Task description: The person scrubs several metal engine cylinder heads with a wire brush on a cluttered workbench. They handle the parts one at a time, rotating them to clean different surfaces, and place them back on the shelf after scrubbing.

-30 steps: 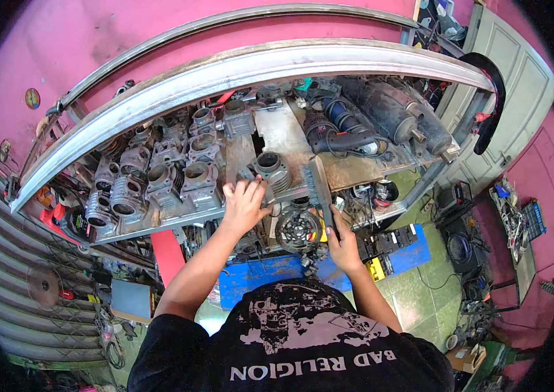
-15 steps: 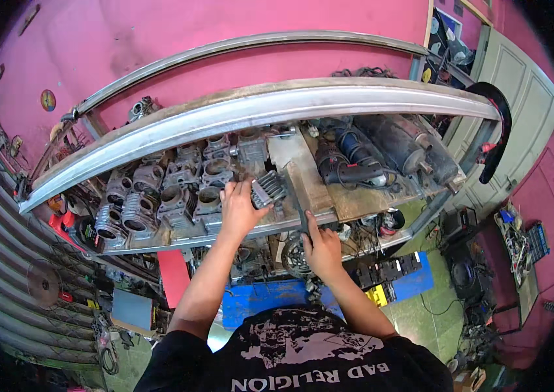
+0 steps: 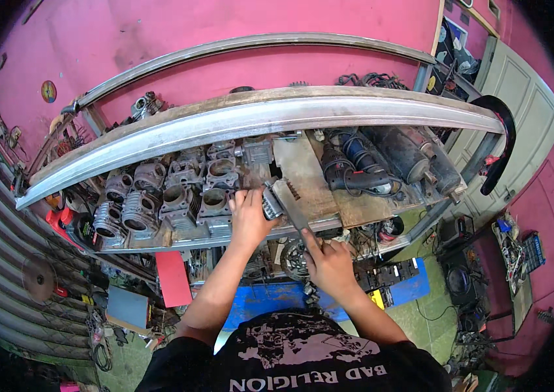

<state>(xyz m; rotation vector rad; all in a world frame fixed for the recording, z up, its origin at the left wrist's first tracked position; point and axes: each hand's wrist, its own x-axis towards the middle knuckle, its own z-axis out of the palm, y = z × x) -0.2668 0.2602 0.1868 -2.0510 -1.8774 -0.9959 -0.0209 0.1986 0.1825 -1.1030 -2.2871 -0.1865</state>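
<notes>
Two hands are at work on the metal shelf (image 3: 159, 240): our left hand (image 3: 249, 215) closes around a small finned engine cylinder (image 3: 270, 204) sitting on the shelf beside the rows of grey cylinder blocks (image 3: 172, 196). Our right hand (image 3: 329, 261) grips the lower end of a flat metal bar (image 3: 293, 206), which slants up over the shelf edge, just beside the finned cylinder.

Left hand (image 3: 249, 215) reaches forward, fingers curled; right hand (image 3: 330, 263) lower.
</notes>
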